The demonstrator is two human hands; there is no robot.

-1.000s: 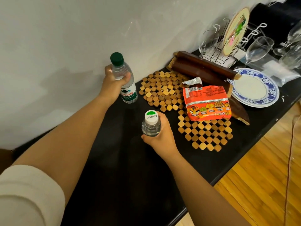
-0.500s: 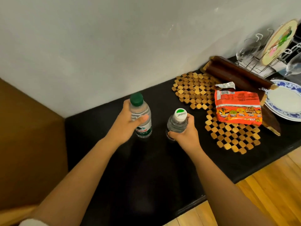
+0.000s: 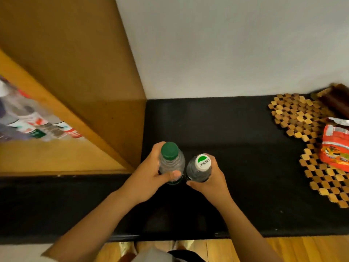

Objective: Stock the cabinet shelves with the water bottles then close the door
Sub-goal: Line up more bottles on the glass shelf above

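Observation:
My left hand (image 3: pixel 149 176) grips a clear water bottle with a dark green cap (image 3: pixel 170 159). Beside it, my right hand (image 3: pixel 209 183) grips a second clear bottle with a white and green cap (image 3: pixel 200 168). Both bottles are upright and nearly touching, held over the black counter (image 3: pixel 245 140). To the left stands the wooden cabinet (image 3: pixel 79 72); its open front shows several blurred bottles with labels (image 3: pixel 37 125) on a shelf. No door can be made out in this view.
A wooden-bead trivet mat (image 3: pixel 302 118) lies at the right of the counter, with an orange snack packet (image 3: pixel 336 148) on it and a dark brown object (image 3: pixel 334 99) behind. A white wall backs the counter. Wooden floor (image 3: pixel 245 248) shows below the counter edge.
Both hands have carried their bottles left along the counter, away from the trivet and toward the cabinet. The bottles have come closer together, and the cabinet's open front has come into view.

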